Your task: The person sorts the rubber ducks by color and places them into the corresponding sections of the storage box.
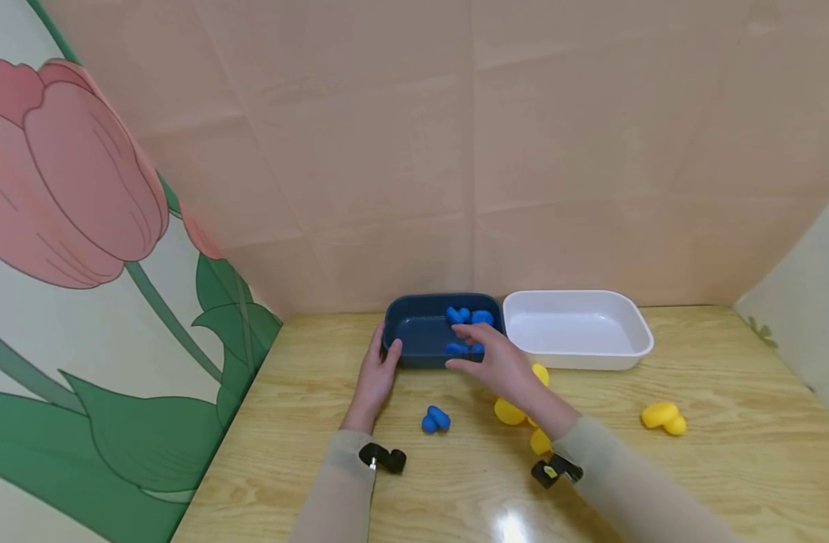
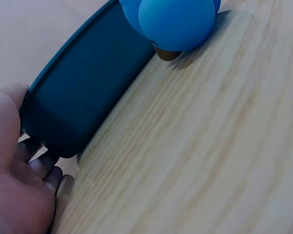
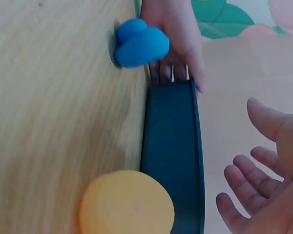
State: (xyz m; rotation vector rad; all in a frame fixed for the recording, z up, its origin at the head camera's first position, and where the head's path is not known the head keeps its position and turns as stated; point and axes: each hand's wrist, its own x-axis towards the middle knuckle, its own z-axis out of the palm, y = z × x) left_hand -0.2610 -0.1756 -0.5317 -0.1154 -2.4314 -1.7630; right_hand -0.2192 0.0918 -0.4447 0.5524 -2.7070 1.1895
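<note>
My left hand (image 1: 376, 373) holds the left end of a dark blue tray (image 1: 414, 332), thumb at the rim and fingers round the end wall. Over the tray's right part hovers my right hand (image 1: 498, 366), thumb and fingers spread apart, with nothing between them in the right wrist view. Several small blue toy ducks (image 1: 458, 315) lie inside the tray, partly hidden behind the right hand. Another blue duck (image 1: 436, 419) is on the table between the forearms. Yellow toy ducks (image 1: 509, 412) sit beneath the right wrist, partly covered by it.
A white tray (image 1: 580, 324) stands against the dark one on its right. Farther right, a yellow duck (image 1: 661, 417) lies on the wooden table (image 1: 726, 467). Behind the trays rises a wall covered in pinkish sheeting (image 1: 400, 151); a tulip mural (image 1: 95, 173) is at left.
</note>
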